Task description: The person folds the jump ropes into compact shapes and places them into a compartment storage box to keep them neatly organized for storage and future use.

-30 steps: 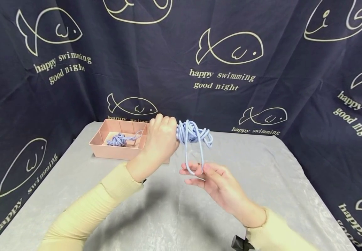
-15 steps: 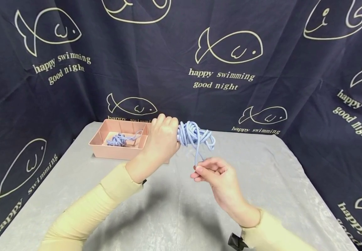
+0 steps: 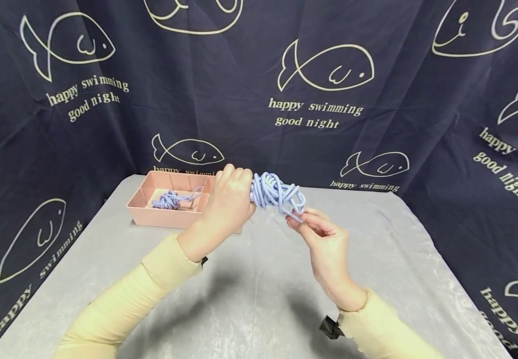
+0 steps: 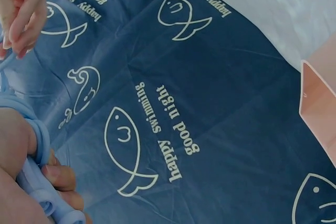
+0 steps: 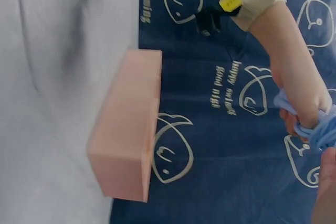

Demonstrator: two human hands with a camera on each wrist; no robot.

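Note:
In the head view, my left hand [image 3: 231, 199] grips a bundled light blue jump rope [image 3: 273, 191] above the table, the coils sticking out to its right. Two tube-like handles [image 4: 42, 195] show under the left fingers in the left wrist view. My right hand [image 3: 330, 247] pinches a strand of the cord between thumb and fingers, close below the bundle's right end. From the right wrist camera, the blue coils [image 5: 323, 132] sit at the right edge, partly hidden by the hands.
A pink open box [image 3: 164, 218] stands at the back left of the grey-clothed table [image 3: 259, 299]. Inside lies another bundle of bluish cord [image 3: 167, 200]. My left forearm and hand cover the box's right part. A dark fish-print curtain [image 3: 241, 99] hangs behind.
My right hand first has its fingers spread in a hanging loop, then pinches the cord and moves up to the bundle's right end. The left hand stays nearly in place, gripping the rope.

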